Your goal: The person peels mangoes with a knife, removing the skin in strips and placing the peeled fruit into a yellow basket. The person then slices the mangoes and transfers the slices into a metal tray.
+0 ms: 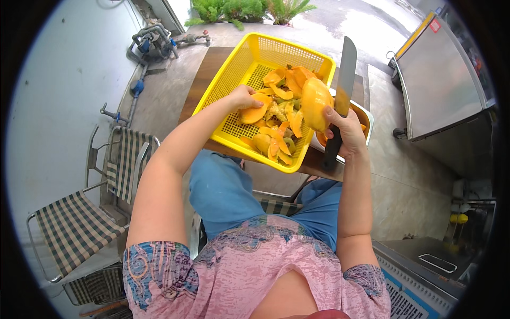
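Note:
My left hand (248, 99) reaches over a yellow plastic basket (228, 78) and pinches a flat orange slice (253, 113), perhaps cut from a fruit. In my right hand (350, 131) are two things at once. One is a wide-bladed knife (346, 71) with a black handle, its blade pointing up and away from me. The other is a large peeled yellow-orange fruit (316, 104), held over the basket's right side. Orange peelings (293, 77) and greenish scraps lie in the basket. Partly hidden behind my right hand, a white-rimmed tray (368, 119) holds orange pieces.
Basket and tray rest on a wooden table (203, 75). Folding chairs (79, 229) with checked fabric stand on the left, below pipes and valves (149, 42). A wheeled metal cart (442, 79) is at the right, and green plants (239, 10) stand beyond the table.

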{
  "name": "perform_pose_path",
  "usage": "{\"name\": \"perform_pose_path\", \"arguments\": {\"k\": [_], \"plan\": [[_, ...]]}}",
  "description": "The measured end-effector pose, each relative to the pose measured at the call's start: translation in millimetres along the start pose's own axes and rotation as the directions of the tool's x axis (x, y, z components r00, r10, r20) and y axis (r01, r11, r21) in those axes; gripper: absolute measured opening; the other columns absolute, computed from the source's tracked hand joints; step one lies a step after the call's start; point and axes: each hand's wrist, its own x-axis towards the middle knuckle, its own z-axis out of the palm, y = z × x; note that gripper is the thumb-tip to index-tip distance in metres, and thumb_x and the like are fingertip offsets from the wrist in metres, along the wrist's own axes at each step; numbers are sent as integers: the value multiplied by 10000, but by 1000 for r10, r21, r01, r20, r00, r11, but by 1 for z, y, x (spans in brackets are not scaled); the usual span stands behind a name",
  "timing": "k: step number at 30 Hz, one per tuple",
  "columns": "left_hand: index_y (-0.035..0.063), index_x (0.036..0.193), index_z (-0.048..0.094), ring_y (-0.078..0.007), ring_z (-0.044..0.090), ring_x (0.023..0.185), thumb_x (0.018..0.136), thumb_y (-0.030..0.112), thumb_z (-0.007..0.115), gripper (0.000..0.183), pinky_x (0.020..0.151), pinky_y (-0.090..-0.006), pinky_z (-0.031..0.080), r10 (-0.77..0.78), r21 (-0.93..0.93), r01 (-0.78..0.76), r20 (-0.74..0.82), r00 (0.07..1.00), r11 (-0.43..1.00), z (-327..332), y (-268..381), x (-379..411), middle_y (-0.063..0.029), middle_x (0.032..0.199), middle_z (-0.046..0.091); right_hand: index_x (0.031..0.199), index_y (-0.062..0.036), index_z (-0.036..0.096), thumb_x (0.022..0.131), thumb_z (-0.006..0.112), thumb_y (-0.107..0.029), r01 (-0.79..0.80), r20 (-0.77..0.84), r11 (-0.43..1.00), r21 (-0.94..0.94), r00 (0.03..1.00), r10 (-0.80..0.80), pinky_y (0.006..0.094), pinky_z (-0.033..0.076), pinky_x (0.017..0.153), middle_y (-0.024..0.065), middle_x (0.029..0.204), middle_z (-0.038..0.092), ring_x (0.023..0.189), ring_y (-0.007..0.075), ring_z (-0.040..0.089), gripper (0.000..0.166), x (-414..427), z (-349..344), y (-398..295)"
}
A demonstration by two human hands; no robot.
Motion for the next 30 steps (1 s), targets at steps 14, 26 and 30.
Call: {"name": "perform_pose_path", "arguments": {"k": [14,26,30], "plan": [[94,1231,402,-328,543,1080,926,502,431,510,894,-578,452,566,-954,267,145,812,-138,0,79,-100,-169,1194,494,1005,-3,613,716,756,-249,296,85,483,-824,908,-410,314,485,626,133,806,655,692,233,636,405,13,68,-28],[29,1130,502,-199,605,980,873,78,602,280,847,-334,532,114,-913,-339,-370,922,-228,28,80,-72,-86,1069,585,1293,65,389,941,482,-417,356,-21,707,-612,886,-464,300,447,653,88,767,578,711,169,559,604,-17,36,20],[27,1128,521,-177,618,960,885,68,587,255,809,-303,543,-28,-857,-468,-474,880,-216,31,87,-68,-76,1062,605,1315,63,348,929,510,-372,252,-1,650,-717,932,-362,322,455,629,144,765,586,671,233,588,604,-34,56,24]]}}
